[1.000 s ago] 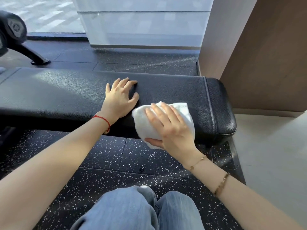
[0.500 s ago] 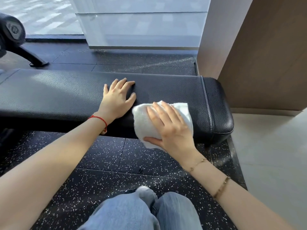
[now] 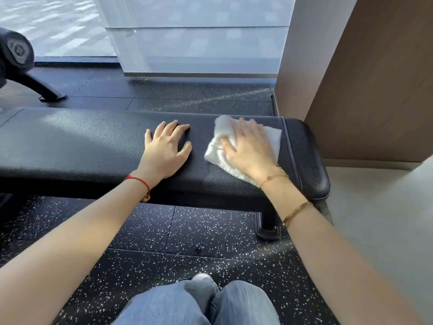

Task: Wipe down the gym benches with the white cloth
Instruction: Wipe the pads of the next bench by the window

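Now wiping: the right hand [image 3: 249,150], fingers flat, presses the white cloth [image 3: 273,139] near the bench [image 3: 82,141]'s right end; the left hand [image 3: 166,148], fingers spread, braces; leftward strokes probably follow.

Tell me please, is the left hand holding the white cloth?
No, the left hand lies flat on the bare bench; the right hand presses the cloth.

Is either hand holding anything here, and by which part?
The right hand presses flat on the middle of the white cloth, on the bench. The left hand rests flat on it, holding nothing.
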Demonstrator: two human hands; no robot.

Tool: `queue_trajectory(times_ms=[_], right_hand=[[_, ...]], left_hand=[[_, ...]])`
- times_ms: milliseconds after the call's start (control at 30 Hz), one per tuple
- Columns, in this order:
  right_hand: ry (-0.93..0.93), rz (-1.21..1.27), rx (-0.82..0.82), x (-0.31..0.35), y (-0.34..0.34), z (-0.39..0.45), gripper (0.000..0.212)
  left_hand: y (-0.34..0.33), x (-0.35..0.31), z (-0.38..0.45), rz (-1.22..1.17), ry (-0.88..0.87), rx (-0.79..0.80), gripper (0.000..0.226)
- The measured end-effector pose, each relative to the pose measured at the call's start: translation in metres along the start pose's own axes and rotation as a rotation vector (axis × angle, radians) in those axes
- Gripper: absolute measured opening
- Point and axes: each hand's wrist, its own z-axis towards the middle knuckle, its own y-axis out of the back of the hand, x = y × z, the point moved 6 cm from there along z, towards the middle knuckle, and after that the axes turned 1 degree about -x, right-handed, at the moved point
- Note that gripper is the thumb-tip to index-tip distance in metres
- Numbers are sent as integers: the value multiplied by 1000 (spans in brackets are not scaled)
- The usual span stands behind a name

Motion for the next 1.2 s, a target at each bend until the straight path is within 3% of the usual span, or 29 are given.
queue_trajectory(times_ms=[167, 333, 433, 533, 700, 833, 967, 1067, 1200], right_hand=[[192, 46, -35, 1, -3, -61, 70], [-44, 12, -29, -65, 11, -33, 72], [-92, -23, 13, -55, 10, 26, 70], [19, -11, 58, -11, -2, 46, 72], [238, 77, -5, 2, -8, -21, 70], [102, 27, -77, -58, 9, -11, 63], [-86, -60, -5, -86, 11, 47, 71], [-87, -50, 16, -80, 9, 49, 73], [-27, 32, -28, -75, 15, -21, 74]], left_hand=[[0, 4, 0, -1, -13, 2, 48], [-1, 1, 1, 23, -17, -13, 48], [1, -1, 0, 5, -17, -10, 56], [1, 1, 1, -9, -12, -12, 59], [0, 4, 1, -6, -11, -3, 60], [0, 3, 2, -1, -13, -7, 59], [2, 2, 1, -11, -12, -15, 59], [2, 2, 1, -16, -11, -9, 56], [-1, 3, -1, 10, 7, -7, 50]])
